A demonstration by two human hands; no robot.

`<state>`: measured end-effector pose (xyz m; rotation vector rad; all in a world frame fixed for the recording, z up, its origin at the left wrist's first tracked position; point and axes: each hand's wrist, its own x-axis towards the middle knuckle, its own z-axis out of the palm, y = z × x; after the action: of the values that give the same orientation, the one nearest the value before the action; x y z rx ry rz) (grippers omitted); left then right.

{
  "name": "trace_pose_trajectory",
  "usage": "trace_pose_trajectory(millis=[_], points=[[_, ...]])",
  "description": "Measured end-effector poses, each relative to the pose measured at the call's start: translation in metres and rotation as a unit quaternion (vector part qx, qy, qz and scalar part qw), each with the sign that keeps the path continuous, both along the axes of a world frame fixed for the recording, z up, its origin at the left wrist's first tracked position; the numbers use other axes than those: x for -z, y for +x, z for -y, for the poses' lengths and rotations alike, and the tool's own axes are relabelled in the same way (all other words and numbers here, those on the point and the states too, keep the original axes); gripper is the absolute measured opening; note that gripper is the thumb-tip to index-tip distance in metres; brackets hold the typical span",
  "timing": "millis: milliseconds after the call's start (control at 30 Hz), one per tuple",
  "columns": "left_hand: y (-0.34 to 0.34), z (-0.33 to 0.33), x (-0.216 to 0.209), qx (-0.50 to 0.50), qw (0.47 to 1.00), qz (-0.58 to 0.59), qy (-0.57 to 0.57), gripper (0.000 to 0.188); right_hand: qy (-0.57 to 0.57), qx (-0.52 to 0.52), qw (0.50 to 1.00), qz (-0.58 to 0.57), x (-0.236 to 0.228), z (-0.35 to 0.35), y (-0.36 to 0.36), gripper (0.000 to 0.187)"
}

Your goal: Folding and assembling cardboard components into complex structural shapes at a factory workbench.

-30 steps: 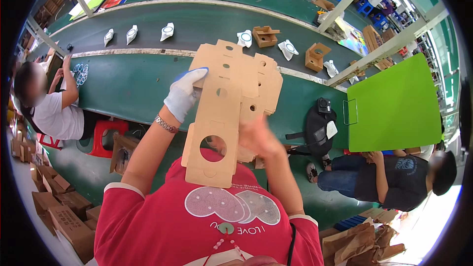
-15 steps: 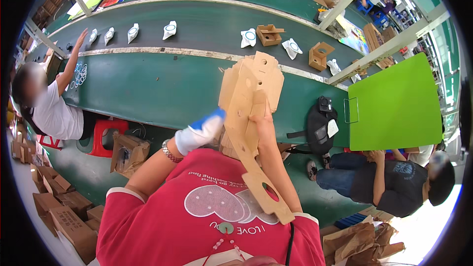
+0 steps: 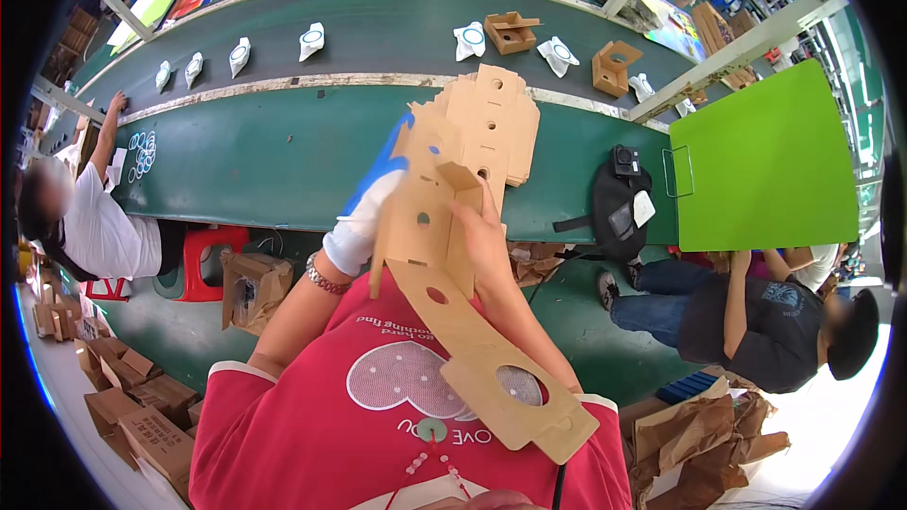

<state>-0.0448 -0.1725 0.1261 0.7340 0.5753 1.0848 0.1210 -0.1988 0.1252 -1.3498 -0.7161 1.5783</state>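
One brown cardboard box blank (image 3: pixel 412 244) in the head view, partly folded, held before the person's chest at the near edge of the green worktop (image 3: pixel 236 165). Side walls stand part-way up; a long end panel (image 3: pixel 470 380) with a big round cut-out trails down over the red shirt (image 3: pixel 312 425).

Left hand (image 3: pixel 367 212), in a white-and-blue glove: fingers long, fairly straight, laid along the blank's left side. Far side hidden; cannot tell how firmly it grips. Right hand (image 3: pixel 487 238), bare: half-curled on the right wall, thumb apparently inside, fingers outside, pinching the card.

Stack of flat blanks (image 3: pixel 493 123) lies just beyond; contact with the held piece unclear.

Handling, my judgement: the step looks like raising walls along the creases. Best to keep the left palm flat as a backstop and press the right wall close to its score line, so the fold runs straight. Leave the trailing panel loose; its narrow card around the cut-out could buckle if pulled.
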Motion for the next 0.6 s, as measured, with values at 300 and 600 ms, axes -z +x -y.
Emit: trace_pose_trajectory(millis=[300,600], points=[[0.006,-0.003,0.026,-0.060,0.967,-0.242,0.041,0.032,0.095,-0.027,0.995,0.027,0.025,-0.013,0.007,0.039],[0.036,-0.012,0.060,-0.098,0.980,-0.173,0.024,0.062,0.017,0.111,0.991,0.073,0.043,-0.013,0.012,0.044]])
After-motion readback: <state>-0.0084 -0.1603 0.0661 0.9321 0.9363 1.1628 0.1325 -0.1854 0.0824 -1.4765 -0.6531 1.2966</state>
